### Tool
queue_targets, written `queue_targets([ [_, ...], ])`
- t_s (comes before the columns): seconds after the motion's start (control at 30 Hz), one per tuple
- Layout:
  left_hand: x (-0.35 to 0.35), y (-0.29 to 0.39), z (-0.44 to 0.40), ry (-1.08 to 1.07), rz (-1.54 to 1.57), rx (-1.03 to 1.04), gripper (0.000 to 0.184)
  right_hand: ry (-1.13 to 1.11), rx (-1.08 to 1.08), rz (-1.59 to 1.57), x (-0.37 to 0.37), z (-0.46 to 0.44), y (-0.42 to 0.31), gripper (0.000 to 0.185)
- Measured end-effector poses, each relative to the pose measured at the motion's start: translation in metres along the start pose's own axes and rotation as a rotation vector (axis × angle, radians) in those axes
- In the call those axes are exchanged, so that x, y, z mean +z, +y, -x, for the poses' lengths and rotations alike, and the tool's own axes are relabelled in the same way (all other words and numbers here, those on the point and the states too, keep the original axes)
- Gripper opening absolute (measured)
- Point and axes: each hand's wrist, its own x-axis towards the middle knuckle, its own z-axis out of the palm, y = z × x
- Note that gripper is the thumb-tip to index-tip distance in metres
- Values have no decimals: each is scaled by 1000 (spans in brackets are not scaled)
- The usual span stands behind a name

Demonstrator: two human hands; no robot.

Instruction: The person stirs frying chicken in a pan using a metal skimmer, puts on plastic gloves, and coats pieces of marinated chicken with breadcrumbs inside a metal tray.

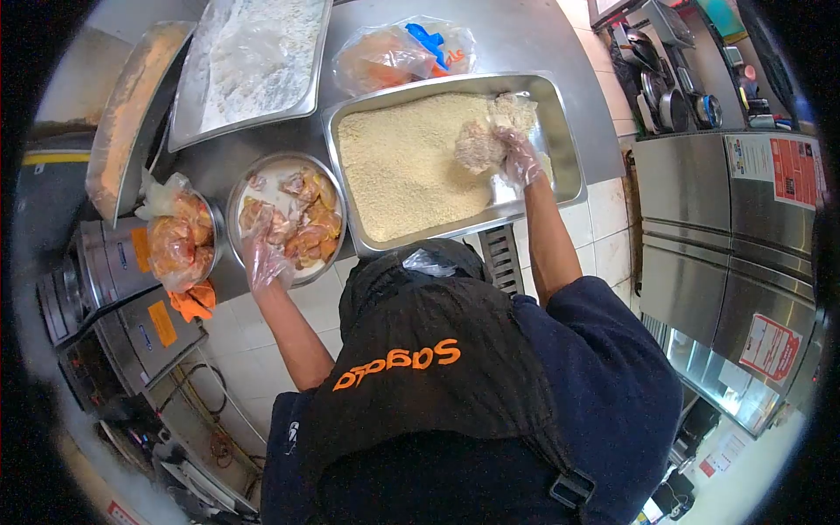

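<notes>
My left hand (266, 255), in a clear plastic glove, reaches into a round metal bowl (338, 229). Its fingers close on a piece of raw chicken (278, 229), partly hiding it. Other chicken pieces (317, 234) lie in whitish liquid there. At the right end of a deep metal tray (573, 166), my gloved right hand (520, 159) grips a crumb-coated chicken piece (478, 147). Another coated piece (514, 112) rests just beyond its fingers. Pale breadcrumbs (402, 162) fill most of the tray, while bare metal shows at its right end.
A tray of white flour (258, 70) stands at the back left, beside a tilted orange-dusted tray (136, 114). Bagged chicken (182, 241) sits in a bowl left of mine. Behind the crumb tray lies a plastic bag (376, 61). Steel fridges (682, 219) stand to the right.
</notes>
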Motion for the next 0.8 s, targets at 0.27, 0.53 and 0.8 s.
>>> queue_targets([
  [0.27, -33, -31, -28, -8, -55, 133, 34, 312, -150, 886, -43, 31, -48, 50],
  [0.53, -16, -2, -10, -67, 60, 235, 25, 7, 218, 1407, -1, -2, 60, 74],
  [0.8, -23, 18, -18, -172, -148, 368, 22, -124, -397, 1764, 154, 2, 100, 67],
])
